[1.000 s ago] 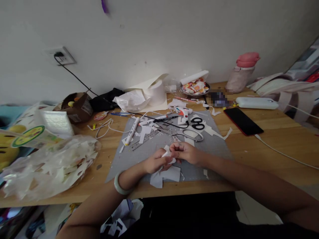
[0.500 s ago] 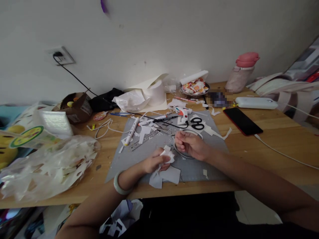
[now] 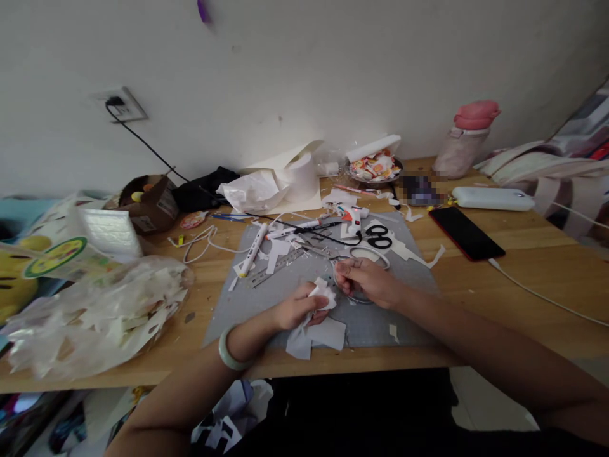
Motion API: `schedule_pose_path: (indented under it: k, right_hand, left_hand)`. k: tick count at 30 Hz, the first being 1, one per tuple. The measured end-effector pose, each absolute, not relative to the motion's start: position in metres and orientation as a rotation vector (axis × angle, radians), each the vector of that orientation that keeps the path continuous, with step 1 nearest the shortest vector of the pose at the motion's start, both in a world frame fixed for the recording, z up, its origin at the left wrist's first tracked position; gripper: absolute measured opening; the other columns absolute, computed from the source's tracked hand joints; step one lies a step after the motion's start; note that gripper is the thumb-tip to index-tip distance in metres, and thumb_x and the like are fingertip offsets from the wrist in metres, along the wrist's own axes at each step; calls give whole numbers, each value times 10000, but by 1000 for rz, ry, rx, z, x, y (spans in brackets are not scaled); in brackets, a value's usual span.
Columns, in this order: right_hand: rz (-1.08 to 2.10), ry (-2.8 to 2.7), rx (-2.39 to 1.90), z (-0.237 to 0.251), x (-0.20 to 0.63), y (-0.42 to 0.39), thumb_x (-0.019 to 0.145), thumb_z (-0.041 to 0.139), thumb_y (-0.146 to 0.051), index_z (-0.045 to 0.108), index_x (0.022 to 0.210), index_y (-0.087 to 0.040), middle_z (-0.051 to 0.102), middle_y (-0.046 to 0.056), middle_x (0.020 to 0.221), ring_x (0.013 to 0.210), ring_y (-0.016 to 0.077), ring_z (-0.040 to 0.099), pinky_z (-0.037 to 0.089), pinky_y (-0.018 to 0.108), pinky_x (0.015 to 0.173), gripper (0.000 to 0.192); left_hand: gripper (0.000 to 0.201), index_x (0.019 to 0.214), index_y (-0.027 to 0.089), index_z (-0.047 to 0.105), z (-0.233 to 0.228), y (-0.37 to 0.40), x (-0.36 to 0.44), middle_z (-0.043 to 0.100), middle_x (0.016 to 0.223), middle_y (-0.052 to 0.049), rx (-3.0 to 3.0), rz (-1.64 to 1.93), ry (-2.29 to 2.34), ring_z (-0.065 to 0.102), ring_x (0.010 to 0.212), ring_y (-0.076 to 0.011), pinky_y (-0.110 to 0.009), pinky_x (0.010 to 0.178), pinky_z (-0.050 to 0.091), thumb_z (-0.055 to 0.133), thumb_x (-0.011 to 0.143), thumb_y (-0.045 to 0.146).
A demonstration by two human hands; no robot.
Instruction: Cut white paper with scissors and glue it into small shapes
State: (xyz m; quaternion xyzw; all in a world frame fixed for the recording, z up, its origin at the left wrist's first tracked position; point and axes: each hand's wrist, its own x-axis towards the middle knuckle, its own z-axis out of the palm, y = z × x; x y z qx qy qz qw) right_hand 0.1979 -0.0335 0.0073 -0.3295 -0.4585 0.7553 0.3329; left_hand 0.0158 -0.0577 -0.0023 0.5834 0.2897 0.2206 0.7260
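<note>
My left hand [image 3: 301, 307] is closed around a crumpled piece of white paper [image 3: 323, 294], its folds sticking out past the thumb. Just right of it, my right hand [image 3: 362, 279] is pinched, fingertips pointing toward the paper but apart from it. Whatever sits in that pinch is too small to make out. Beneath my right hand lies a round, pale-rimmed loop [image 3: 375, 254], partly covered. White paper pieces [image 3: 328, 333] rest below my left hand on the grey cutting mat [image 3: 380, 327]. Black-handled scissors [image 3: 379, 237] and a white glue gun [image 3: 353, 219] lie beyond.
A white pen-like tool [image 3: 254, 249] and a metal ruler [image 3: 278, 266] lie on the mat's left. Right of it are a phone [image 3: 466, 233], a white power bank [image 3: 493, 198] and a pink-lidded bottle [image 3: 461, 149]. A plastic bag of scraps [image 3: 104, 311] spreads over the left side.
My right hand's fingers have drawn closer together and turned down slightly. My left hand keeps its hold on the paper. The whole view has shifted slightly.
</note>
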Motion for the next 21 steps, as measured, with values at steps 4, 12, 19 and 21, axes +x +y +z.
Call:
schedule_pose_path:
  k: [4, 12, 19, 21]
  right_hand:
    - [1893, -1392, -855, 7, 201, -28, 635, 731, -475, 635, 709, -144, 581, -24, 604, 515, 65, 456, 332, 216, 504, 352]
    - [1886, -1658, -792, 14, 203, -31, 605, 768, -399, 593, 752, -169, 557, -36, 692, 630, 86, 470, 347, 231, 606, 325]
    - [2024, -1665, -569, 3, 197, -40, 674, 663, -582, 508, 643, -153, 430, -57, 591, 560, 67, 359, 264, 227, 546, 457]
    - [2114, -1528, -519, -2, 196, -41, 685, 662, -576, 528, 660, -147, 467, -47, 608, 564, 69, 388, 288, 226, 551, 450]
  left_hand:
    - [385, 511, 164, 426, -2, -58, 16, 375, 404, 53, 1294, 509, 628, 318, 355, -53, -207, 366, 219, 502, 753, 454]
    - [386, 514, 172, 413, -4, -56, 15, 376, 406, 44, 1365, 472, 638, 308, 358, -56, -204, 361, 218, 486, 775, 447]
    - [460, 503, 169, 420, 1, -65, 13, 390, 412, 30, 1531, 385, 558, 329, 377, -67, -198, 389, 268, 437, 790, 528]
    - [438, 547, 166, 447, 1, -67, 13, 390, 423, 37, 1499, 410, 573, 329, 381, -70, -196, 387, 265, 455, 771, 542]
